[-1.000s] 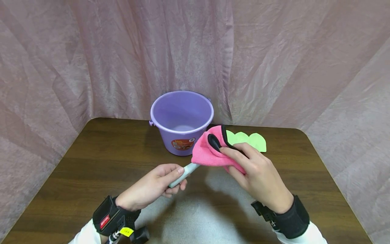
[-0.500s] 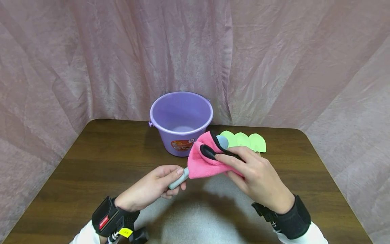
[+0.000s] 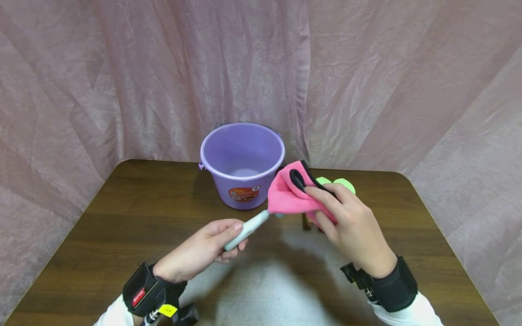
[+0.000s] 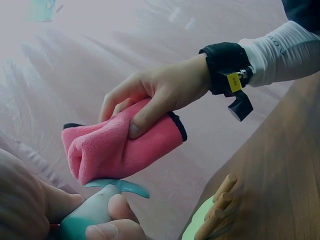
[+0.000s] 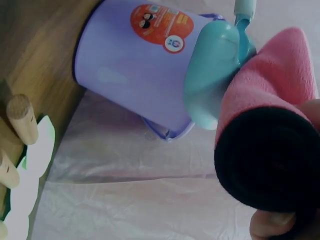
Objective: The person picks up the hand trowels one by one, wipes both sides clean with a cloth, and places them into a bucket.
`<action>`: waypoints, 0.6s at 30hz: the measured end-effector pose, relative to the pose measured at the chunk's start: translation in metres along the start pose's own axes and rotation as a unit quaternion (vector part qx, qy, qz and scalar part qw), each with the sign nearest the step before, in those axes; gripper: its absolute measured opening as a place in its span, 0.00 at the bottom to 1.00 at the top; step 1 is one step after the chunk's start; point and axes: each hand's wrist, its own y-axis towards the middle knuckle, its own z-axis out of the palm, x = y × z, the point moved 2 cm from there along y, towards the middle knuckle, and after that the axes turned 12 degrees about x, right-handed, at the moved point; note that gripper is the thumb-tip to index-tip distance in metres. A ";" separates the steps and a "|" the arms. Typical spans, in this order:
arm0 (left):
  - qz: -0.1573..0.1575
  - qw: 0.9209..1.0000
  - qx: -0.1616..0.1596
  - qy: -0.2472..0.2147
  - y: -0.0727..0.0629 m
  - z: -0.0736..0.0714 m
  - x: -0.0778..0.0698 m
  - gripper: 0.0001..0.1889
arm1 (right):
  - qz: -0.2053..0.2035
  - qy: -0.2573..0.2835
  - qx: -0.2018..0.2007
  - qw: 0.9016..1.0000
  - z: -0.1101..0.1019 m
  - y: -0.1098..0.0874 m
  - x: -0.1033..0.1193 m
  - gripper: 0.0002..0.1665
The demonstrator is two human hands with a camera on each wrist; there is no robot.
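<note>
My left hand [image 3: 205, 249] grips the pale handle [image 3: 248, 230] of a small shovel, which tilts up to the right above the table. Its teal blade [image 5: 210, 75] shows in the right wrist view and is mostly hidden in the head view. A folded pink cloth [image 3: 287, 192] with black edging is held by my right hand [image 3: 355, 226], thumb and fingers pinching it. The cloth lies against the blade in the right wrist view. From the left wrist, the cloth [image 4: 120, 145] appears right over the blade's edge [image 4: 125, 187].
A purple bucket [image 3: 242, 192] with an orange label stands upright at the table's back, near the pink curtain [image 3: 163, 81]. Behind my right hand is a bright green scalloped piece [image 3: 346, 183]; wooden pegs [image 5: 22, 120] stand before it. Brown wooden table [image 3: 122, 217] underneath.
The cloth first slid down the shovel toward the handle, then moved back up and right, baring more handle. My left hand has barely moved and keeps its grip.
</note>
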 end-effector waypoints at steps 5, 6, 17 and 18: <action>0.004 1.000 -0.009 -0.004 0.000 0.000 0.000 0.21 | 0.049 -0.012 0.012 0.999 -0.003 -0.003 -0.006 0.25; 0.003 1.000 -0.012 -0.006 0.000 0.000 0.000 0.20 | 0.058 -0.013 0.016 0.998 -0.004 -0.003 -0.007 0.25; -0.004 0.999 -0.035 -0.013 -0.003 -0.001 -0.003 0.21 | 0.105 -0.030 -0.008 0.994 -0.009 -0.007 -0.018 0.27; -0.001 0.999 -0.034 -0.014 -0.003 -0.001 -0.003 0.21 | 0.108 -0.034 -0.008 0.993 -0.009 -0.007 -0.018 0.26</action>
